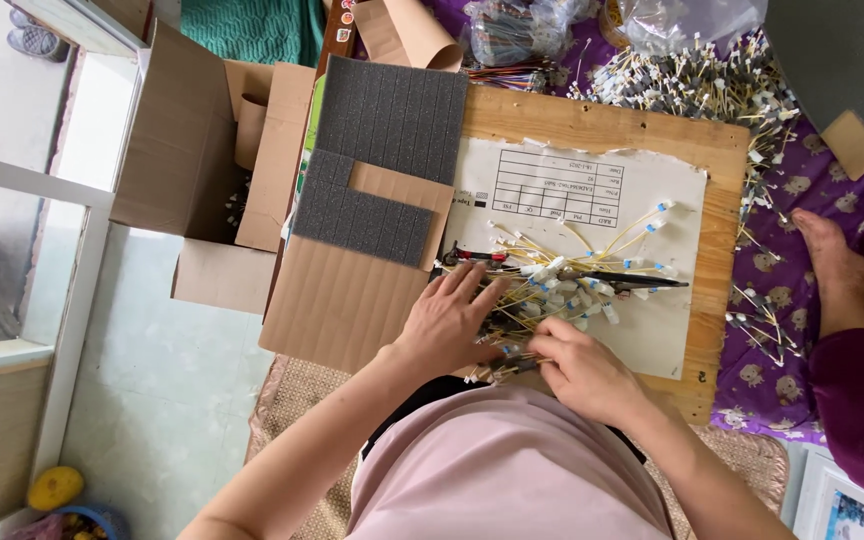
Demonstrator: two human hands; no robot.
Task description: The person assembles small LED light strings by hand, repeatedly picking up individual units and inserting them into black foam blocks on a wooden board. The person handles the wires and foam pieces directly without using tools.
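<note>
On the wooden board (592, 125): white rectangular label sheet (572, 200), printed table at its far end. Left of board: open brown cardboard box (187, 150), small white-tipped parts inside. On sheet: yellow wire pile (562, 275). Left hand (449, 322) spread flat at pile's edge; right hand (582, 370) pinching wires.
</note>
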